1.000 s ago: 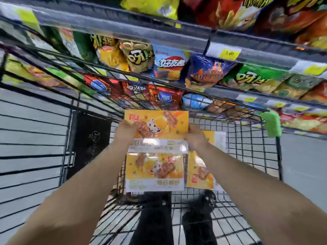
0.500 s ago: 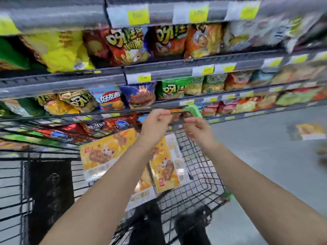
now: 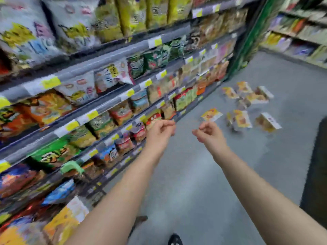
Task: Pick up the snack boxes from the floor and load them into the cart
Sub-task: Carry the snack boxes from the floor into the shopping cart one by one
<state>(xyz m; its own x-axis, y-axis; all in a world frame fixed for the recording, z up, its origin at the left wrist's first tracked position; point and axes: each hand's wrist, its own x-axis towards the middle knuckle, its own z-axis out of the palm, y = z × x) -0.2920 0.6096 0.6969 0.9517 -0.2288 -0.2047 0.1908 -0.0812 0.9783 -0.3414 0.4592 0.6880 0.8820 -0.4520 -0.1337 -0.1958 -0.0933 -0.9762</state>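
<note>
Grip empty both sides: left hand (image 3: 160,131) and right hand (image 3: 210,134) loosely curled, last box delivered a second ago. View swings to more snack boxes (image 3: 242,119) scattered on the floor (image 3: 194,174) ahead. Next pickup, I'd say.

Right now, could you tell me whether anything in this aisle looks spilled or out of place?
Yes. Yellow-and-white snack boxes lie scattered on the grey floor ahead, near the far end of the snack shelves. They point every way, some tipped on edge, which looks like a spill rather than a display.
</note>
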